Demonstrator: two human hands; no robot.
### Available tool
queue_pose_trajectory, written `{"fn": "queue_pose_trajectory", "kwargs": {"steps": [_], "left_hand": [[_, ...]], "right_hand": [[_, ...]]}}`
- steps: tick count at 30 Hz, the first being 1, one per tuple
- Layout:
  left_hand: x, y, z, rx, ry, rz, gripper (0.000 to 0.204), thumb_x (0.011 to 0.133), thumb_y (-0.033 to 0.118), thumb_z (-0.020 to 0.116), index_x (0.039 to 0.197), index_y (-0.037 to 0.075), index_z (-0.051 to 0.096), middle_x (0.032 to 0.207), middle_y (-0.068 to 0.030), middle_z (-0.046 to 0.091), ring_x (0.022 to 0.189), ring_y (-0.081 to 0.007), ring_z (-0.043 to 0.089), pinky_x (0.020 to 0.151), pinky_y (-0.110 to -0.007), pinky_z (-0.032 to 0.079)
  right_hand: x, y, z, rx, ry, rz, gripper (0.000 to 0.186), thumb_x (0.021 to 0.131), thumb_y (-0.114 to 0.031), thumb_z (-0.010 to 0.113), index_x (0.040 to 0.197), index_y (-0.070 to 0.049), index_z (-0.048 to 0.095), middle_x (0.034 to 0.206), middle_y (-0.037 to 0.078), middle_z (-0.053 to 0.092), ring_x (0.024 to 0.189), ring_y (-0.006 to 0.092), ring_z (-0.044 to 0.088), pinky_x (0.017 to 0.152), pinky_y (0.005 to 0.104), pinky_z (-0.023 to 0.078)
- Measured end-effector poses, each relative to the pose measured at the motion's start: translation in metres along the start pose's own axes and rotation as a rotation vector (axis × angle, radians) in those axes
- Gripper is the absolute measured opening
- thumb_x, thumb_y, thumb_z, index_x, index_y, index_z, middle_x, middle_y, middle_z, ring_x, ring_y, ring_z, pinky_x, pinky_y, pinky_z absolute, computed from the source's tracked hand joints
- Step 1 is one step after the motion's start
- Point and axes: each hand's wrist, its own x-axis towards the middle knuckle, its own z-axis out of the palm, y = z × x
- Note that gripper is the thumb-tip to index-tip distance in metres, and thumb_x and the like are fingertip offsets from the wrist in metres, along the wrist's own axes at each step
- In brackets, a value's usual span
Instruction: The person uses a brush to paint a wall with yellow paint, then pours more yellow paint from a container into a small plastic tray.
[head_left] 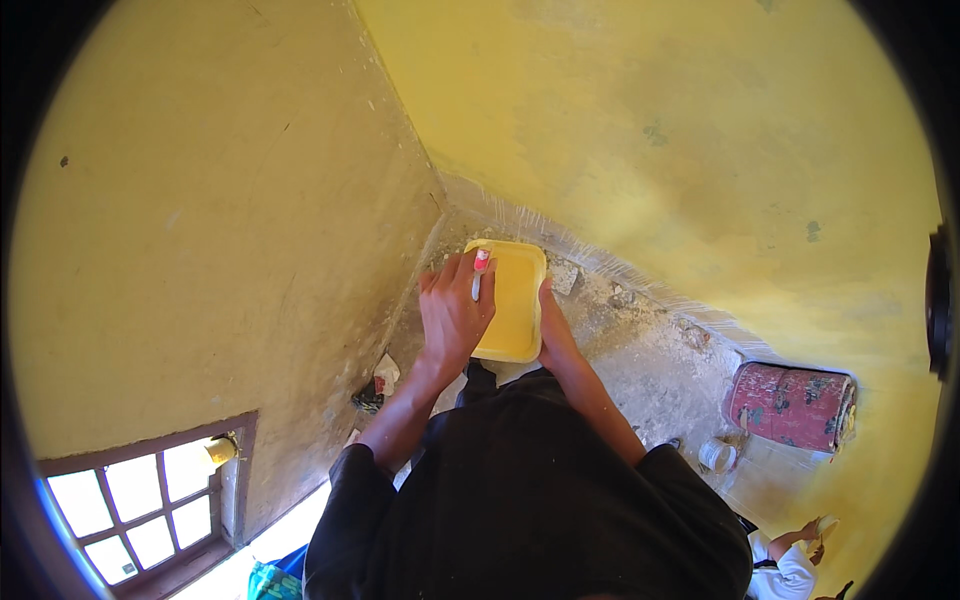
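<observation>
A shallow yellow tray [520,318] with rounded corners is held in front of my body, above the floor near the corner of the room. My right hand [553,325] is closed on the tray's right edge, its fingers partly hidden. Over the tray's left side, my left hand [455,312] is closed around a slim white-handled tool [476,286] with a red and white end. The working end of that tool is hidden, so its exact kind cannot be made out.
Yellow walls [640,110] meet beyond the tray. Debris dots the grey floor [650,370]. A worn red container [790,405] and a white bucket [717,455] stand at right. Lower right, another person's arm [790,540] shows. A yellow container [220,450] sits by the window [125,505].
</observation>
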Motion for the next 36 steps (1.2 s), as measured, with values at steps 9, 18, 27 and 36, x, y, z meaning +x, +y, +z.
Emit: {"fn": "queue_pose_trajectory", "kwargs": {"steps": [9, 18, 27, 36], "left_hand": [[0.005, -0.002, 0.000, -0.106, -0.144, 0.148, 0.016, 0.088, 0.014, 0.065, 0.099, 0.003, 0.065, 0.082, -0.0104, 0.065, 0.073, -0.0288, 0.063, 0.070, -0.040, 0.043], [0.008, -0.008, 0.006, -0.263, -0.185, 0.111, 0.014, 0.084, 0.012, 0.069, 0.095, 0.004, 0.068, 0.084, -0.0118, 0.068, 0.073, -0.0310, 0.065, 0.068, -0.040, 0.044], [0.001, 0.004, 0.006, -0.469, -0.167, -0.113, 0.013, 0.087, 0.009, 0.067, 0.092, -0.002, 0.064, 0.084, -0.0176, 0.068, 0.068, -0.0307, 0.069, 0.059, -0.036, 0.054], [-0.022, 0.002, 0.002, -0.464, -0.195, -0.251, 0.015, 0.088, 0.011, 0.067, 0.089, -0.004, 0.065, 0.077, -0.0178, 0.068, 0.065, -0.0279, 0.069, 0.058, -0.034, 0.054]], "right_hand": [[0.002, -0.002, 0.000, -0.010, -0.004, 0.004, 0.054, 0.103, -0.050, 0.037, 0.138, -0.009, 0.040, 0.125, 0.008, 0.054, 0.112, 0.0179, 0.056, 0.094, 0.0339, 0.049], [0.000, 0.005, -0.003, 0.001, -0.070, 0.008, 0.054, 0.104, -0.049, 0.034, 0.140, -0.009, 0.039, 0.126, 0.009, 0.054, 0.113, 0.0194, 0.056, 0.095, 0.0353, 0.049], [0.006, 0.012, -0.011, 0.079, -0.181, -0.007, 0.060, 0.104, -0.051, 0.030, 0.145, -0.008, 0.033, 0.139, 0.012, 0.049, 0.124, 0.0237, 0.052, 0.104, 0.0387, 0.044], [-0.001, -0.004, 0.001, -0.013, -0.036, 0.057, 0.076, 0.097, -0.065, 0.027, 0.146, -0.007, 0.035, 0.143, 0.014, 0.047, 0.130, 0.0263, 0.048, 0.108, 0.0404, 0.041]]}}
